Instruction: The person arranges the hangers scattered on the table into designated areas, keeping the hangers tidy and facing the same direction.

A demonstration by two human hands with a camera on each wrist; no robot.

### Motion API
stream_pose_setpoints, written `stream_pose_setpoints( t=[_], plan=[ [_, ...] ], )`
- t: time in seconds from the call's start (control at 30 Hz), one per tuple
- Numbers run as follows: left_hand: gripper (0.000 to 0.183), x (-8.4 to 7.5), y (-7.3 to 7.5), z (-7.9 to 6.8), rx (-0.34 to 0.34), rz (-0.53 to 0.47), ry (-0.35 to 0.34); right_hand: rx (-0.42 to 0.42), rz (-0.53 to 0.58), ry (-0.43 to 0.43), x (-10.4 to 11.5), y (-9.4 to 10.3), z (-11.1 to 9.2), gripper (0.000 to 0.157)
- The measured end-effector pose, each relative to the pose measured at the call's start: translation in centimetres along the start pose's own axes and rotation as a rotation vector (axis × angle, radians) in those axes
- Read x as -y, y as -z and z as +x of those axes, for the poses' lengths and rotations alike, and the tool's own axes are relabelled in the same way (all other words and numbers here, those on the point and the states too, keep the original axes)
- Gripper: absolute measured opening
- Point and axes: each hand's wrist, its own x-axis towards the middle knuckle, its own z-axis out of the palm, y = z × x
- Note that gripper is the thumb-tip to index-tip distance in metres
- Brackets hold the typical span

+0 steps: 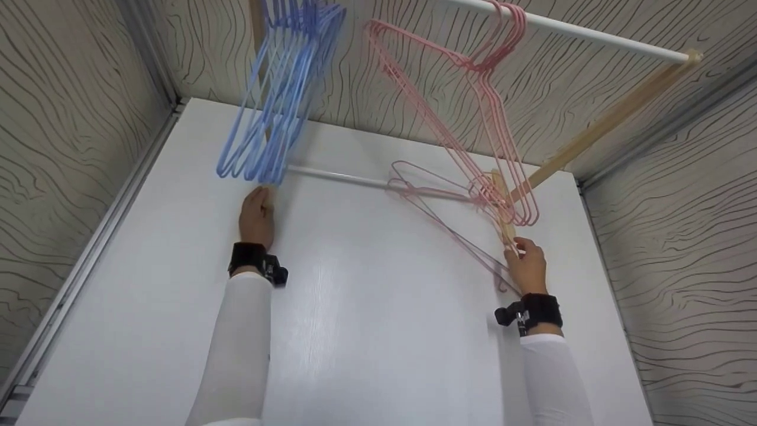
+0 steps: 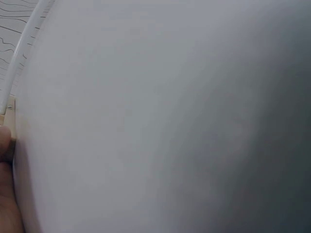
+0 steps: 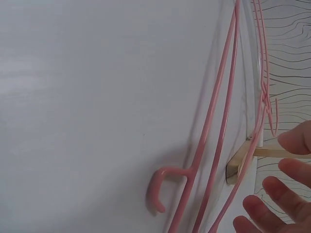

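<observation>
My left hand (image 1: 257,219) grips the lower end of a wooden bracket under the blue hangers (image 1: 266,118). In the left wrist view its thumb (image 2: 5,138) lies by the pale wood end (image 2: 10,109). My right hand (image 1: 529,266) is beside the lower end of the right wooden bracket (image 1: 507,228). Its fingers (image 3: 279,191) are spread and relaxed in the right wrist view, near pink wire. Several pink hangers (image 1: 491,94) hang from the front white rod. Another pink hanger (image 3: 197,158) lies against the white board, its hook pointing down.
The front white rod (image 1: 597,38) and a rear white rod (image 1: 343,176) join the wooden side arms (image 1: 609,127). Behind them stands a large white board (image 1: 378,331). Wood-grain patterned panels (image 1: 698,248) and metal frame rails (image 1: 94,248) enclose the sides.
</observation>
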Motion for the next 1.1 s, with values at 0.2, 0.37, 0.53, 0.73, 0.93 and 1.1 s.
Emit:
stream_pose_setpoints(
  t=[0.2, 0.37, 0.53, 0.73, 0.93, 1.1],
  plan=[
    [0.045, 0.1, 0.1, 0.3, 0.021, 0.026, 0.014, 0.038, -0.019, -0.030, -0.7, -0.3, 0.4, 0.047],
    [0.046, 0.4, 0.0, 0.5, 0.022, 0.041, 0.000, 0.048, -0.039, -0.040, -1.2, -0.4, 0.9, 0.048],
    [0.045, 0.3, 0.0, 0.4, 0.022, 0.040, -0.009, 0.029, -0.048, -0.032, -1.7, -0.7, 1.2, 0.048],
    [0.045, 0.2, 0.1, 0.4, 0.029, 0.042, 0.001, 0.022, -0.052, -0.049, -2.0, -1.1, 1.1, 0.044],
    [0.045, 0.0, 0.0, 0.3, 0.029, 0.036, 0.013, -0.017, -0.049, -0.043, -2.3, -1.4, 1.0, 0.037],
    [0.045, 0.1, 0.0, 0.3, 0.018, 0.024, 0.011, -0.036, -0.037, -0.040, -2.5, -1.5, 1.0, 0.033]
  ],
)
